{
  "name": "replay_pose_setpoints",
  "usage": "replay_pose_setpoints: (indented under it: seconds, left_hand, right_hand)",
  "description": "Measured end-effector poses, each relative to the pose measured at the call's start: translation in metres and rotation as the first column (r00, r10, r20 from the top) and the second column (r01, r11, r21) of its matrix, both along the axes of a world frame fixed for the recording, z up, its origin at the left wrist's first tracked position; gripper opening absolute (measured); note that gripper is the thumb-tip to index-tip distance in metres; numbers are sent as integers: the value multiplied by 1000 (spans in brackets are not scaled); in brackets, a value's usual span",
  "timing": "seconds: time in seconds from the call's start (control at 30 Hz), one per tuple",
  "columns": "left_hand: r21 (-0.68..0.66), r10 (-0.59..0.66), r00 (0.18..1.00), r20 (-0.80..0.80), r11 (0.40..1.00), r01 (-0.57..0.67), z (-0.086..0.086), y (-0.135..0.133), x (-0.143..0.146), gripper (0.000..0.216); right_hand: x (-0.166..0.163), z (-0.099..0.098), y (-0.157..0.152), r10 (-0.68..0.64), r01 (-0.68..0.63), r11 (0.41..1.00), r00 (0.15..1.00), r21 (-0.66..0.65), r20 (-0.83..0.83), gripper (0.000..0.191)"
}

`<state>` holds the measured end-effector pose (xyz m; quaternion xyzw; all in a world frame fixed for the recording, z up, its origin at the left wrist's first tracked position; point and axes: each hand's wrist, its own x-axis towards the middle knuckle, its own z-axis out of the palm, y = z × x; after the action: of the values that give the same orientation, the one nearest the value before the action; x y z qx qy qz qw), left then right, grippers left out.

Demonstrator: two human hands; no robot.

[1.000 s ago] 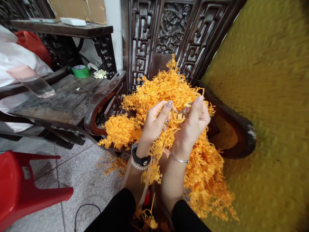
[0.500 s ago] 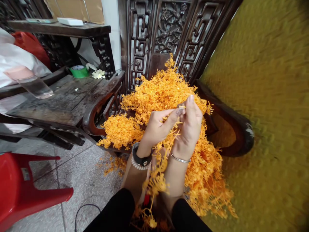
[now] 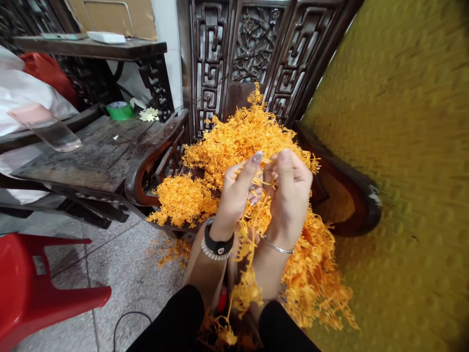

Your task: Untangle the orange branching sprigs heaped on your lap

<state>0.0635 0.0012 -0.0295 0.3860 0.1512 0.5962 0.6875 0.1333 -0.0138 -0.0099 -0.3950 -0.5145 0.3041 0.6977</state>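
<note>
My left hand (image 3: pixel 236 193), with a black band and a beaded bracelet at the wrist, pinches an orange plastic flower sprig (image 3: pixel 246 288) between thumb and fingers. Close beside it, my right hand (image 3: pixel 291 193), wearing a silver bangle, grips the thin stems of the same sprig. A small gap separates the two sets of fingertips. The sprig's branches hang down between my forearms. Behind and below the hands, a large heap of similar orange sprigs (image 3: pixel 249 134) covers the seat of a carved dark wooden chair (image 3: pixel 142 181). A smaller pile (image 3: pixel 181 198) lies at its left.
At the left stands a dark wooden side chair (image 3: pixel 91 156) with green tape (image 3: pixel 120 110) and a tilted clear bottle (image 3: pixel 54 132). A red plastic stool (image 3: pixel 25 288) is on the speckled floor, near a black cable (image 3: pixel 122 315). A yellow-brown textured surface (image 3: pixel 399 146) fills the right side.
My hands have drawn slightly apart, the right one moving a little right and the left thumb now pointing up. The hanging part of the sprig has swung right.
</note>
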Motion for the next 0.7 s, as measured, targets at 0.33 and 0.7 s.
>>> replay_pose_setpoints:
  seconds: [0.33,0.7]
  left_hand:
    - [262,565,794,-223,820,-509,-2,13,-26,46]
    - [15,-87,996,25,996,86,-1,5,-31,53]
  right_hand:
    - [15,0,-13,500,-426,860,813,-280,299,25]
    - [-8,-12,0,699,-693,714,695,102,-167,46]
